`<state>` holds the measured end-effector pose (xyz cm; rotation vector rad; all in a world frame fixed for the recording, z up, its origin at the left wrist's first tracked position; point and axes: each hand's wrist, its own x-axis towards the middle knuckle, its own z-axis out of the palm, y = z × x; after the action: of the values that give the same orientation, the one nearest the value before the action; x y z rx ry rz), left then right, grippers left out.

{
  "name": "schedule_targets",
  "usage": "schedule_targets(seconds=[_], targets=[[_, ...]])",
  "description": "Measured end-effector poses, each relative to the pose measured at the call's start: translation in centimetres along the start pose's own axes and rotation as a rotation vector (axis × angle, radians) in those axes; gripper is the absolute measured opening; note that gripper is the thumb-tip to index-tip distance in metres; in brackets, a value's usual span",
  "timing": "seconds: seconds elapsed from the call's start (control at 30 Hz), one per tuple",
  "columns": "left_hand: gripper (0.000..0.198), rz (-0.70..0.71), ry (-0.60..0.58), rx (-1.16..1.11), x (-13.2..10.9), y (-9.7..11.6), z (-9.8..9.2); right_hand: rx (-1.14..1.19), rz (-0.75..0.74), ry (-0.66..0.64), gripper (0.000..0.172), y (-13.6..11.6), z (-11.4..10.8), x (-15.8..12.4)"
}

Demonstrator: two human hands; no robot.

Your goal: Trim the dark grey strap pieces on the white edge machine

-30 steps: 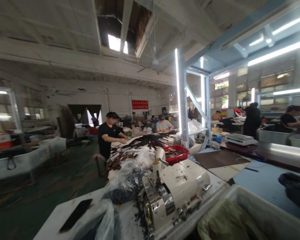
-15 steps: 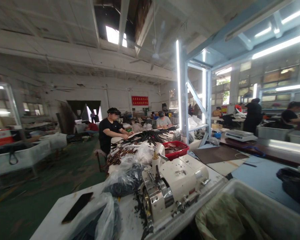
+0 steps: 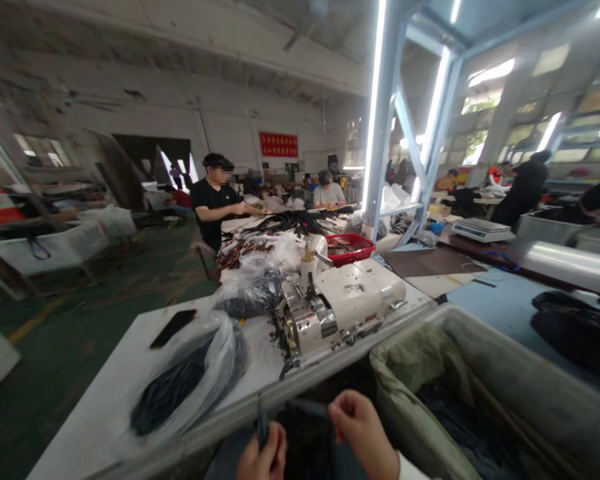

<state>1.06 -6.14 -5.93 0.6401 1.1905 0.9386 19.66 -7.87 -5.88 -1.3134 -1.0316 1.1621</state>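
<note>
At the bottom of the view, my left hand (image 3: 263,455) is closed around a narrow dark strip (image 3: 263,421) that points upward. My right hand (image 3: 363,428) pinches the end of another dark strip (image 3: 307,407), which extends leftward and is blurred. I cannot tell whether the two strips are joined. Both hands are in front of the table edge, below a cream-coloured machine (image 3: 353,300) with a shiny metal front. A clear plastic bag (image 3: 220,363) of dark strips (image 3: 173,390) lies open on the table to the left.
Dark scraps lie beside the machine. To my right stands a pale bin (image 3: 525,360) lined with a greenish sack (image 3: 405,373). A flat dark piece (image 3: 173,328) rests on the white table (image 3: 100,373). Beyond are a red basket (image 3: 350,257) and a co-worker (image 3: 217,207).
My view has tilted down, so the table and machine appear higher. Both my hands, with dark strips in them, have come into view, and more of the bag and lined bin shows.
</note>
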Motion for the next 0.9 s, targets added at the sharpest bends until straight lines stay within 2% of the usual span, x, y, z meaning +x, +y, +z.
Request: schedule_targets(seconds=[0.07,0.13,0.27,0.37,0.47,0.57,0.63,0.67,0.73,0.8,0.9], targets=[[0.05,0.177,-0.027,-0.085,-0.2,1.0,0.5,0.217,0.103,0.033,0.043,-0.9,0.2,-0.2],[0.05,0.243,-0.074,-0.096,-0.4,2.2,1.4,0.347,0.162,0.034,0.044,-2.1,0.6,-0.5],[0.041,0.277,-0.103,-0.128,-0.7,3.9,3.1,0.412,0.19,0.003,0.04,-3.8,1.3,-1.3],[0.037,0.292,-0.101,-0.134,-1.2,4.2,3.6,0.433,0.234,-0.022,0.038,-4.0,1.4,-1.8],[0.036,0.279,-0.077,-0.156,-1.5,4.2,3.7,0.507,0.34,-0.086,0.036,-3.8,1.0,-2.0],[0.034,0.27,-0.06,-0.171,-1.4,4.3,3.6,0.608,0.469,-0.189,0.027,-3.7,0.3,-1.6],[0.033,0.282,-0.059,-0.159,-1.3,4.4,3.5,0.672,0.606,-0.297,0.019,-3.7,-0.2,-1.1],[0.033,0.29,-0.062,-0.144,-1.2,4.4,3.4,0.698,0.684,-0.377,0.021,-3.7,-0.4,-0.9],[0.034,0.303,-0.07,-0.084,-1.0,4.3,3.3,0.74,0.811,-0.557,0.036,-3.7,-0.6,-0.3],[0.036,0.318,-0.075,0.003,-0.9,4.0,3.2,0.78,0.869,-0.696,0.045,-3.7,-0.4,0.2],[0.038,0.337,-0.096,0.113,-0.7,3.5,3.1,0.825,0.893,-0.783,0.036,-3.7,0.3,0.7]])
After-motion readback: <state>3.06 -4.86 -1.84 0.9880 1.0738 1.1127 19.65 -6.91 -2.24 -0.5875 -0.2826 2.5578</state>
